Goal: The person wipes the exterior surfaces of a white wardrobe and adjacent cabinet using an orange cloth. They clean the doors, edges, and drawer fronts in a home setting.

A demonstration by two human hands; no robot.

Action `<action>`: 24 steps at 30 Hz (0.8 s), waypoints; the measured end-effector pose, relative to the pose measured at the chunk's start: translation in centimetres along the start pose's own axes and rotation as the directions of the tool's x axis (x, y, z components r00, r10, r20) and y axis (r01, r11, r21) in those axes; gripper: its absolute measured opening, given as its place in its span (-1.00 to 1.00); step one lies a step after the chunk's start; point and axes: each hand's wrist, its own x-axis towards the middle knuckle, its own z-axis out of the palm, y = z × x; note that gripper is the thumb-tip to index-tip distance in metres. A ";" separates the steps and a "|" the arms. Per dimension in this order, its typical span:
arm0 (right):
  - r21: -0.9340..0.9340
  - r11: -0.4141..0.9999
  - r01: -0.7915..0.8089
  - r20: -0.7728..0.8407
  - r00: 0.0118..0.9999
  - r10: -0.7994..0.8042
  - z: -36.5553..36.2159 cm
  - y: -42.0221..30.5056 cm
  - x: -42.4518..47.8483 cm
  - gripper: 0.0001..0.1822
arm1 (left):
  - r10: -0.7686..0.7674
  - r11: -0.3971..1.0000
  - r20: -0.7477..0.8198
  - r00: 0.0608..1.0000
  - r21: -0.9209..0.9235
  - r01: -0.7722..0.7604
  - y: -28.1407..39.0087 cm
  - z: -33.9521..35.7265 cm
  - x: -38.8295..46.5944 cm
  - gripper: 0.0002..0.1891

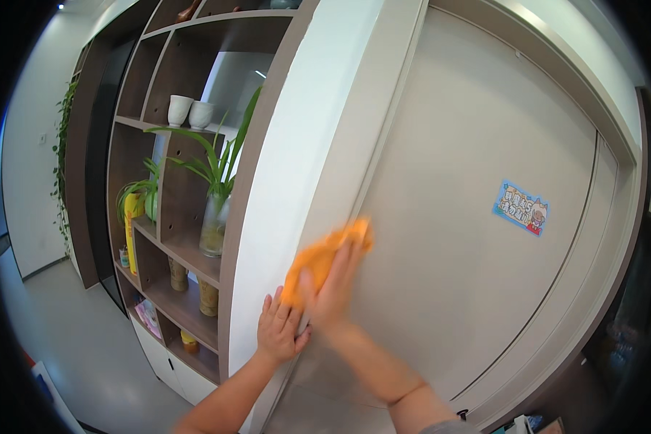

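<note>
An orange cloth [325,257] lies against the beige door frame [347,141], beside the white wall edge. My right hand [333,287], blurred, presses the cloth flat with its palm and fingers. Just left of it and lower, my left hand [282,328] rests with spread fingers on the white wall and frame edge; its fingertips are close to the cloth's lower end, and whether they touch it I cannot tell. To the right of the cloth is the beige door panel [455,163], which bears a blue cartoon sticker [521,208] with writing.
A brown shelf unit [249,179] stands left of the wall. It holds white cups [180,110], a glass vase [212,228] with a green plant, a yellow bottle [132,228] and a small jar [189,342]. White cabinet doors [165,361] are below. Grey floor [81,325] shows at the left.
</note>
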 end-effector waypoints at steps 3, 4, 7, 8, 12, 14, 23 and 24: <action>-0.053 0.972 0.228 -0.128 0.964 -0.233 -2.5 0.6 18.4 -0.21 | 0.034 0.997 -0.008 0.999 0.071 -0.033 -0.3 0.1 0.1 -0.42; -0.072 0.970 0.230 -0.135 0.962 -0.238 -4.1 1.2 23.8 -0.24 | 0.039 0.998 -0.010 0.999 0.049 -0.038 0.4 0.5 0.2 -0.43; -0.134 0.972 0.193 -0.155 0.965 -0.213 -6.8 1.2 34.8 -0.27 | 0.088 0.995 0.017 0.996 0.039 -0.089 0.3 0.9 0.0 -0.40; -0.211 0.961 0.176 -0.168 0.962 -0.213 -6.9 1.0 35.0 -0.27 | 0.110 0.993 0.027 0.994 0.034 -0.111 0.0 0.9 -0.1 -0.38; -0.433 0.858 0.276 -0.108 0.929 -0.353 -4.4 -0.3 29.3 -0.24 | 0.117 0.993 0.008 0.993 0.023 -0.117 -0.4 0.9 -0.1 -0.41; -0.354 0.885 0.304 0.011 0.947 -0.321 -3.4 -1.7 21.1 -0.22 | 0.105 0.994 0.001 0.995 0.039 -0.105 -1.0 0.5 -0.3 -0.42; -0.278 0.848 0.452 0.287 0.881 -0.375 -5.8 -0.8 16.8 -0.30 | 0.065 0.996 -0.017 0.998 0.066 -0.064 -0.5 1.0 -0.6 -0.52; -0.288 0.802 0.523 0.224 0.851 -0.475 -5.9 0.0 20.2 -0.34 | 0.066 0.995 -0.013 0.998 0.082 -0.064 -0.7 0.9 -0.7 -0.52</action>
